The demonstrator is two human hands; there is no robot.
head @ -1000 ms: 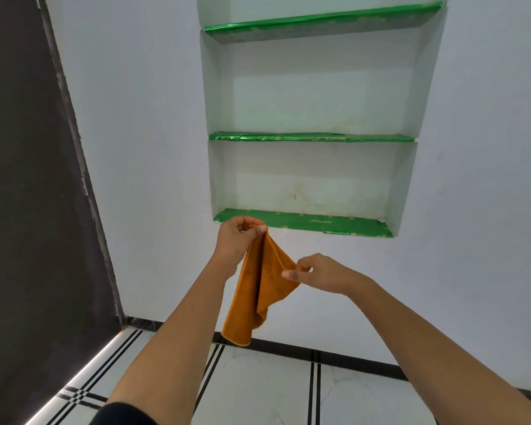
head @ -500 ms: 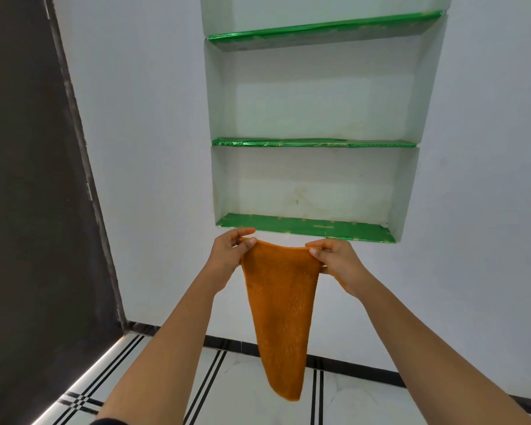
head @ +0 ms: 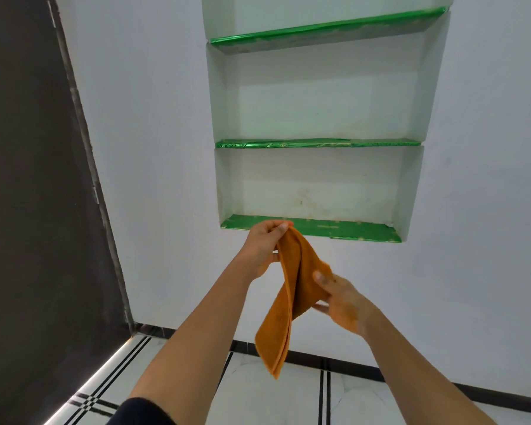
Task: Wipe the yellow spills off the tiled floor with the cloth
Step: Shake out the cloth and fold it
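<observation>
Presently both hands hold the orange cloth (head: 292,289) in the air, above the tiled floor (head: 258,397).
Left hand (head: 262,246) pinches the cloth's top end between thumb and fingertips, in front of the lowest green shelf (head: 350,230). Right hand (head: 339,302), lower and to the right of it and somewhat blurred, clasps the cloth midway, thumb over the near face. Cloth hangs doubled over, its lower tip below both hands, over the white tiles with black lines.

left hand (head: 262,244) pinching, right hand (head: 340,303) gripping
</observation>
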